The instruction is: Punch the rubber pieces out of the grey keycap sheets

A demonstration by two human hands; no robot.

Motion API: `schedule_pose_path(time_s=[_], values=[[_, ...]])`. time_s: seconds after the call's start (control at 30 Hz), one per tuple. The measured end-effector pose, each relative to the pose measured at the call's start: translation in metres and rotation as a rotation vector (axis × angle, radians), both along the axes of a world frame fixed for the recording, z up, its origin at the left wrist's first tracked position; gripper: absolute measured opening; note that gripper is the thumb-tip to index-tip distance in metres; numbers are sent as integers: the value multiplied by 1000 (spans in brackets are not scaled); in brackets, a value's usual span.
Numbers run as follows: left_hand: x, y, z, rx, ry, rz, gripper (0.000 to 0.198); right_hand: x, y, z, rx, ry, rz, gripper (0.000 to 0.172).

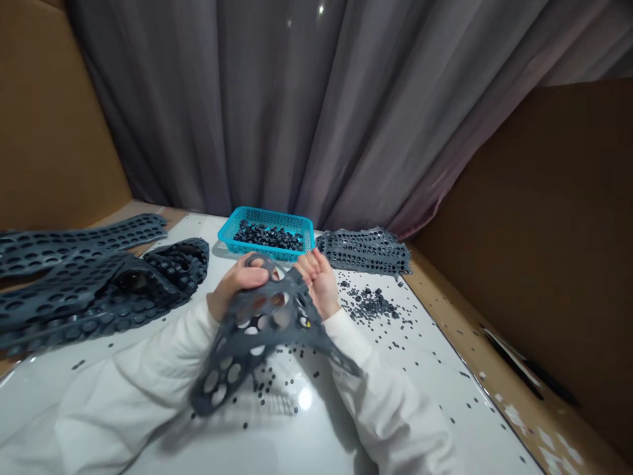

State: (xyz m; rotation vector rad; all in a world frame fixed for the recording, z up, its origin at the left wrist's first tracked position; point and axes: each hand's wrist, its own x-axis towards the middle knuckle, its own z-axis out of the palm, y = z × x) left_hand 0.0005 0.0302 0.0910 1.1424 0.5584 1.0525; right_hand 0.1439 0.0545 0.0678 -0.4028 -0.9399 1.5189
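A dark grey rubbery sheet full of round holes (247, 359) hangs above the white table, partly smeared by motion. My left hand (237, 280) grips its upper edge, thumb on top and fingers mostly hidden behind it. My right hand (320, 284) is closed at the sheet's right edge, fingers curled and holding it. One end droops toward the lower left; another lies over my right forearm. Several small black discs (267, 382) are scattered on the table below the sheet. Just beyond my hands stands a blue plastic basket (230, 239) with many small black pieces inside.
More perforated dark sheets (93, 290) lie heaped at the left. Flattened perforated sheets (363, 251) rest right of the basket, with a pile of small black bits (373, 305) in front. Cardboard walls (539, 231) flank the table; a grey curtain (277, 105) hangs behind.
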Motion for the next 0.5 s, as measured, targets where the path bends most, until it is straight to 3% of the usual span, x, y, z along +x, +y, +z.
schedule_pose_path(time_s=[0.07,0.17,0.33,0.43,0.5], values=[[0,1,2,53,43,-19,35,3,3,3,34,-21,65,48],[-1,8,0,159,259,-108,37,13,2,16,114,-146,116,36],[-10,16,4,541,537,-96,29,42,-1,34,172,-464,-25,10],[-13,16,8,778,565,7,24,44,-8,37,247,-698,-110,12],[-14,16,8,844,539,37,23,38,-15,38,331,-836,-136,16]])
